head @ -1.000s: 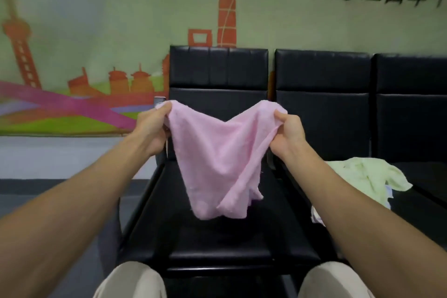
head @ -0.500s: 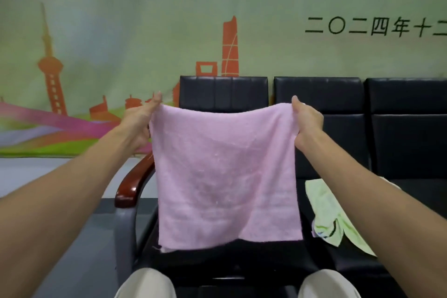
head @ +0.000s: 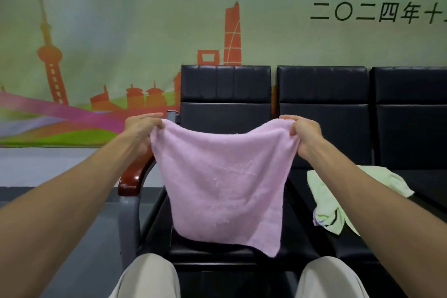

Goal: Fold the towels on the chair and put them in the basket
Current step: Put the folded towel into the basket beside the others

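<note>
Left hand (head: 142, 132) and right hand (head: 303, 134) each pinch a top corner of the pink towel (head: 223, 184); it hangs between them, top edge level, above the chair seat (head: 159, 225).

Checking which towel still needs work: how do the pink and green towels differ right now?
The pink towel hangs spread open; the green towel lies crumpled. The pink towel is held in the air by the left hand and right hand at its top corners; the green towel rests untouched on the next seat. Neither is folded yet.
</note>
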The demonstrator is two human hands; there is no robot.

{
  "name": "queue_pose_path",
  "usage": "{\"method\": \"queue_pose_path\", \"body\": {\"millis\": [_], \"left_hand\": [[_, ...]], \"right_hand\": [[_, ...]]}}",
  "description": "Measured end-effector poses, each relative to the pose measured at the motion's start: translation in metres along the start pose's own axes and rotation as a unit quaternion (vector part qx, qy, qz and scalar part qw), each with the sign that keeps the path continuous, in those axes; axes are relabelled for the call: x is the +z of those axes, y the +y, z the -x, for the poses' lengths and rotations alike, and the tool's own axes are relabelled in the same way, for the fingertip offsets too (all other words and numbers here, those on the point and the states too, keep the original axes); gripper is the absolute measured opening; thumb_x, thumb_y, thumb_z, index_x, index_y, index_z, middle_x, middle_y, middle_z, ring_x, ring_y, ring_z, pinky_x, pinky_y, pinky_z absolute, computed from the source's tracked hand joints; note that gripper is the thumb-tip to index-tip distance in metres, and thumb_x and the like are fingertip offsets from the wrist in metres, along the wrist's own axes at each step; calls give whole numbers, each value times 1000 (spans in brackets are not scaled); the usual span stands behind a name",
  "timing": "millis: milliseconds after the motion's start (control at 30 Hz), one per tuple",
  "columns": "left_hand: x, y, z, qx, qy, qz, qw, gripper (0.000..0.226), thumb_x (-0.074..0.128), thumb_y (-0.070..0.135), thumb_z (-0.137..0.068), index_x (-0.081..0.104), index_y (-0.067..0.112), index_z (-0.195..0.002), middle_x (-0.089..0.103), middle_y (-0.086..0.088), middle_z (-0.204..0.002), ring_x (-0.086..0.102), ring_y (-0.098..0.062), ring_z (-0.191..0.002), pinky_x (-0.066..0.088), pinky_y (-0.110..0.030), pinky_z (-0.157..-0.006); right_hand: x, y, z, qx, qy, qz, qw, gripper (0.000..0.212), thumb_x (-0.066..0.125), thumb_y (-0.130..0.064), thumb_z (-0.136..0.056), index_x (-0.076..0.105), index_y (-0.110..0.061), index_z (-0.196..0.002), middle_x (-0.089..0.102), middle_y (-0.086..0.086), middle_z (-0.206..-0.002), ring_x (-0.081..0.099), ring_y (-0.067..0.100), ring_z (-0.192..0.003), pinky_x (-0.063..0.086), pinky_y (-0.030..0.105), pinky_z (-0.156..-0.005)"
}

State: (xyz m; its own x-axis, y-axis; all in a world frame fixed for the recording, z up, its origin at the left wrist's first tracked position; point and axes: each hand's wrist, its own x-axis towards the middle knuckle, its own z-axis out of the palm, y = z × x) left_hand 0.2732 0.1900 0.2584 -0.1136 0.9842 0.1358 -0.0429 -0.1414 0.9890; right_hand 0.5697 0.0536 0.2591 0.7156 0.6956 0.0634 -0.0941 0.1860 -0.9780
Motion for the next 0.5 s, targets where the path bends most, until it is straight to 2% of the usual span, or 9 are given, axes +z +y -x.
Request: {"method": "queue_pose_path", "body": {"millis": [100, 167, 233, 300, 367, 433, 500], "left_hand": [[-3, 2, -5, 23, -19, -7, 1000, 15, 71, 2, -81, 73, 12, -92, 66, -3, -90, 59, -22, -92, 50, -37, -82], [-8, 3, -10, 73, -27, -63, 995, 10, 75, 7, -81, 73, 14, -87, 69, -7, -100, 61, -24, -95, 50, -34, -79], [-14, 4, -17, 136, -31, -133, 981, 16, 73, 5, -82, 73, 10, -98, 69, -14, -109, 62, -27, -98, 49, -31, -80], [-19, 5, -21, 179, -36, -198, 963, 22, 70, 4, -85, 72, 7, -107, 68, -16, -113, 61, -29, -103, 48, -31, -84], [-23, 6, -22, 199, -30, -232, 952, 25, 69, 4, -86, 71, 5, -111, 68, -15, -114, 60, -22, -99, 48, -30, -84], [-26, 5, -22, 212, -11, -243, 946, 30, 70, 3, -85, 69, 4, -115, 67, -14, -115, 59, -18, -96, 47, -28, -83], [-26, 6, -20, 242, 15, -272, 931, 32, 71, 2, -84, 67, 1, -116, 67, -16, -117, 62, -20, -99, 49, -29, -88]], "right_hand": [[2, -1, -6, 0, 12, -25, 1000, 18, 66, -7, -81, 71, -9, -98, 69, 5, -88, 65, 19, -77, 52, 28, -62], [4, -1, -13, -13, 22, -22, 999, 16, 70, -8, -81, 69, -11, -97, 68, 4, -89, 65, 18, -80, 53, 28, -64], [6, 0, -21, -32, 8, -11, 999, 11, 68, -9, -86, 71, -15, -94, 68, 3, -99, 65, 18, -88, 55, 29, -71], [7, 0, -25, -49, -27, 25, 998, 20, 58, -6, -93, 72, -21, -95, 66, 3, -110, 63, 20, -99, 55, 31, -81], [6, 2, -29, -59, -54, 56, 995, 31, 51, 1, -95, 72, -22, -100, 64, 4, -117, 60, 23, -106, 55, 32, -86], [7, 2, -29, -71, -48, 64, 994, 34, 50, 4, -93, 72, -20, -106, 64, 4, -117, 61, 23, -104, 55, 29, -78], [8, 2, -28, -97, -11, 68, 993, 31, 55, 1, -91, 71, -19, -109, 66, 4, -114, 62, 22, -100, 52, 25, -70]]}}
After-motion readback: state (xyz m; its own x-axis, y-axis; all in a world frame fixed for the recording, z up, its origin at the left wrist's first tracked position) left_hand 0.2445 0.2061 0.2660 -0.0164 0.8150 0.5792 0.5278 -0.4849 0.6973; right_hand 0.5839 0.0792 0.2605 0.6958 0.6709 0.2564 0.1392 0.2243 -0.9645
